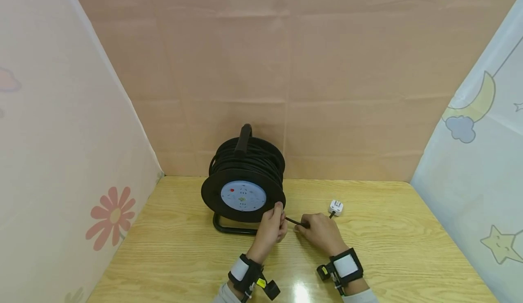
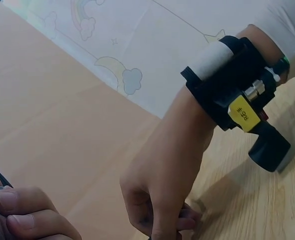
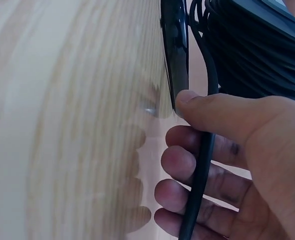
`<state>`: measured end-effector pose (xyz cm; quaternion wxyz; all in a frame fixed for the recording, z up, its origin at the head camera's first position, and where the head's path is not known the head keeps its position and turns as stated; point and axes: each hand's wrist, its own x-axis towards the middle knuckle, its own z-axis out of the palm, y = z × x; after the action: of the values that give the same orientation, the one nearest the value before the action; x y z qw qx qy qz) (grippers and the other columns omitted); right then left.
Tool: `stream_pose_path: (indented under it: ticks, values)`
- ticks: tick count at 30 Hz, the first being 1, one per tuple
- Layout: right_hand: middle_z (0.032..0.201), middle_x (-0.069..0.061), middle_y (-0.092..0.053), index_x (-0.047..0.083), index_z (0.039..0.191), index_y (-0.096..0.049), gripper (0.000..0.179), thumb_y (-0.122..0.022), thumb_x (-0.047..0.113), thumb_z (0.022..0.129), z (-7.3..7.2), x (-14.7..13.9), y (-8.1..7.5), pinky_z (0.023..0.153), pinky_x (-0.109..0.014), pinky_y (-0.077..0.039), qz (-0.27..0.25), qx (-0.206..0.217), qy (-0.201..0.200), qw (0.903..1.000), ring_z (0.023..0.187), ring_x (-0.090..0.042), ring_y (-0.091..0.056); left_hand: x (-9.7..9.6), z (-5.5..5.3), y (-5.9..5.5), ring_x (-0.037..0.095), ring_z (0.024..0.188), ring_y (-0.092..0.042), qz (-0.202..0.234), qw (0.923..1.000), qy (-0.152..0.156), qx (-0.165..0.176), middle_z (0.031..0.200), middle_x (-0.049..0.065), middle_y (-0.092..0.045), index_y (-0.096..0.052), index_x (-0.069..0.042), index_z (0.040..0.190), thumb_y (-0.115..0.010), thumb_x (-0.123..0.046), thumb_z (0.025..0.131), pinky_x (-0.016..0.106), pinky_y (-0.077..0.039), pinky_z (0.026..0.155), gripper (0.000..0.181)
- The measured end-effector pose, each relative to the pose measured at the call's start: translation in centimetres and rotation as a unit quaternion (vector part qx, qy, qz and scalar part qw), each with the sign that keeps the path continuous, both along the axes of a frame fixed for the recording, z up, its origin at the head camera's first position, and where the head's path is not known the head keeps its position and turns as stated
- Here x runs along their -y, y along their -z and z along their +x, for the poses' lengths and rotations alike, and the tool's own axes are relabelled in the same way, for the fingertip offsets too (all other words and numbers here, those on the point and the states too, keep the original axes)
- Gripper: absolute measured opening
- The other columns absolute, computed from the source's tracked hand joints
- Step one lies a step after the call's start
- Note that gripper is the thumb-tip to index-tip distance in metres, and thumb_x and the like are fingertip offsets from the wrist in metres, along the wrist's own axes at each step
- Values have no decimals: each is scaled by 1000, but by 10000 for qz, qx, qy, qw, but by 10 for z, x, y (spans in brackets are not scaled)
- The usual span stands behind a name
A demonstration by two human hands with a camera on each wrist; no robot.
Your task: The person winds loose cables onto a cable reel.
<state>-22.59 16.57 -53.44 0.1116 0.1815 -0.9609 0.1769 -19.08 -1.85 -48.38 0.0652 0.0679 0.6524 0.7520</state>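
A black cable reel stands on the table, wound with black cable, its front disc bearing a pale round socket panel. At the disc's lower right edge, my left hand curls its fingers against the reel; the part they grip is hidden. To the right, my right hand holds a loose length of cable. In the right wrist view this cable crosses the curled fingers and leads up towards the reel. A white plug lies just beyond the right hand.
The reel has a carrying handle on top and a tubular foot below. A wood-grain table lies under everything. Behind it rises a brown backdrop, with pale patterned side panels at left and right.
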Motion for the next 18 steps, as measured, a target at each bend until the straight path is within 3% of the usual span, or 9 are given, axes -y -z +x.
stream_pose_path:
  ticks: [14,18]
  values:
    - [60,14,-51,25,68,-61,20,-78,31,78,0,-5,-1,46,-26,-35,43,-62,110,9999,52,-6,-43,3,1,17,9,37,-26,-25,9997,-107,197,48,-2,-30,-33,-11,70,-35,-45,105,21,-21,37,49]
    - [63,13,-56,24,71,-64,17,-77,29,80,0,-8,-1,48,-27,-38,17,-94,116,9999,53,-5,-45,5,5,16,8,37,-25,26,9993,-194,329,48,-2,-29,-34,-10,70,-34,-38,107,20,-21,38,46]
